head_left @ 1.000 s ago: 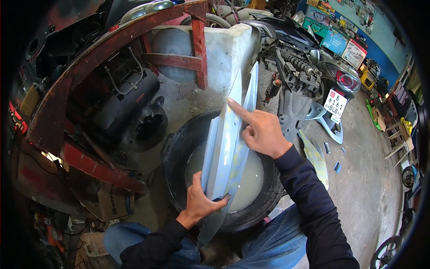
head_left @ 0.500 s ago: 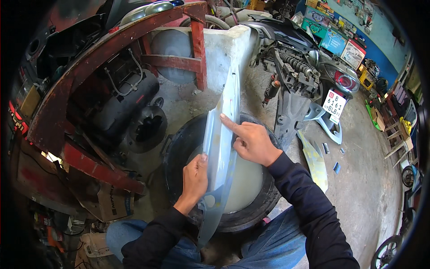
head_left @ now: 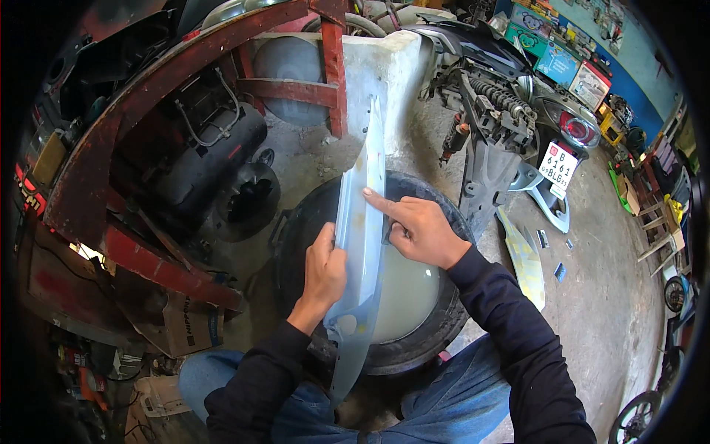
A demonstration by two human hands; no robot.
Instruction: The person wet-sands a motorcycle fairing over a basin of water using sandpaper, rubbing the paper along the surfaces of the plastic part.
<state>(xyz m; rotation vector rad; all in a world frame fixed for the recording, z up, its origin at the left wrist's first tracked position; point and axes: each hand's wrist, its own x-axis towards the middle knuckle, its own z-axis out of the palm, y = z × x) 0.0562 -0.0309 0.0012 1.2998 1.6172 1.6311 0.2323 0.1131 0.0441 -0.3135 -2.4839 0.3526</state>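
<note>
A long, pale blue-grey motorcycle body panel (head_left: pixel 358 251) with yellowish patches stands tilted over a round black tub (head_left: pixel 296 255) of cloudy liquid. My left hand (head_left: pixel 322 274) is closed on the panel's left edge, a little below its middle. The fingers behind the edge are partly hidden. My right hand (head_left: pixel 425 231) rests its outstretched index fingertip on the panel's face. Its other fingers are curled, and I see nothing held in them. The panel's lower tip reaches down between my knees.
On the floor to the right lies another yellow-patched panel (head_left: pixel 523 259) with small blue pieces (head_left: pixel 560 271) near it. A partly stripped motorcycle (head_left: pixel 488 133) stands behind. At left are a red frame (head_left: pixel 159 270) and a black air tank (head_left: pixel 211 152). A white block wall (head_left: pixel 384 70) stands beyond.
My left hand has moved up the panel's edge, and its thumb has left the face. The panel has turned slightly, its top now farther left. My right index finger stays on the surface.
</note>
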